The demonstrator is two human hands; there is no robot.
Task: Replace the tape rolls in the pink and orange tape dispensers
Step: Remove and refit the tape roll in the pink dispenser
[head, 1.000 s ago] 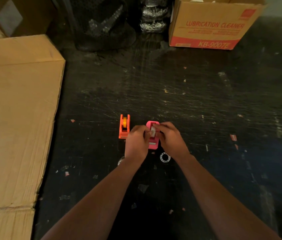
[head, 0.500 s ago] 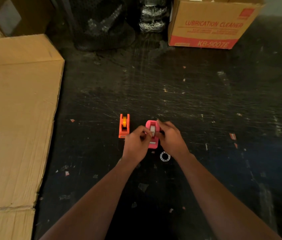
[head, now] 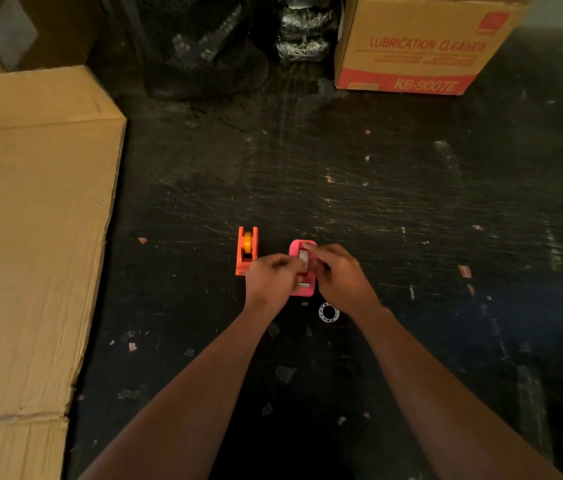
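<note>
The pink tape dispenser (head: pixel 302 287) stands on the dark scratched surface with a pale tape roll (head: pixel 304 256) in its cradle. My left hand (head: pixel 270 279) pinches at the roll from the left. From the right, my right hand (head: pixel 340 276) grips the dispenser's side and the roll. Just left of them stands the orange tape dispenser (head: pixel 246 250) with a yellow-orange roll inside, untouched. A white empty tape core ring (head: pixel 328 312) lies flat below my right hand.
A big flat cardboard box (head: pixel 31 220) fills the left side. An open carton marked LUBRICATION CLEANER (head: pixel 418 50) stands at the back right. Dark wrapped bundles (head: pixel 204 43) sit at the back middle. Small tape scraps (head: pixel 464 270) litter the surface.
My left hand has slid slightly left and down off the top of the pink dispenser, which shows more of the roll. The right hand has stayed on the dispenser.
</note>
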